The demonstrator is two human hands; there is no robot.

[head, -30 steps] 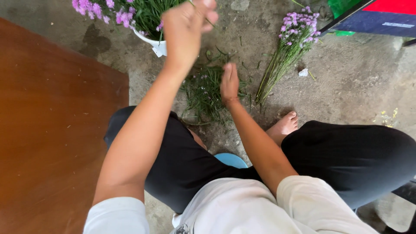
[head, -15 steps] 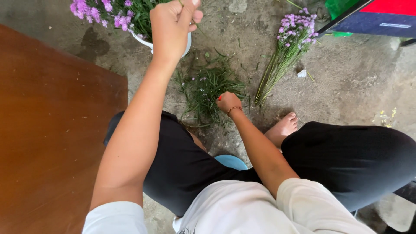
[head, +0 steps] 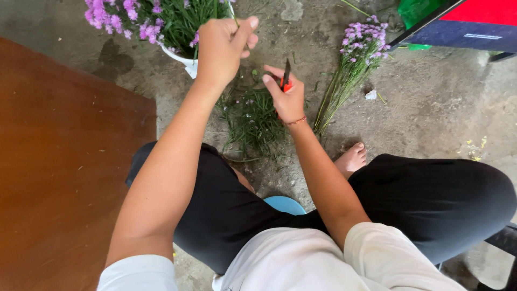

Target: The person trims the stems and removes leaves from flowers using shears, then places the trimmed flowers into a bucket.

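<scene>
My left hand [head: 223,46] is raised over the white bucket [head: 183,60] of purple flowers [head: 145,19], its fingers pinched on a thin green stem. My right hand [head: 285,97] is lower, above a heap of cut green stems [head: 253,121] on the concrete floor, and grips red-handled scissors [head: 285,78] with the dark blades pointing up toward the left hand. A loose bunch of purple flowers [head: 353,64] lies on the floor just right of the right hand.
A brown wooden tabletop [head: 59,178] fills the left side. My bare foot [head: 351,159] and black-trousered legs [head: 431,199] are below, with a blue stool [head: 285,205] under me. A red and dark blue board [head: 463,24] and a green bag [head: 414,11] lie at top right.
My right hand rose from the floor heap, now holding the scissors up near my left hand. My left hand stayed over the bucket, pinching a stem.
</scene>
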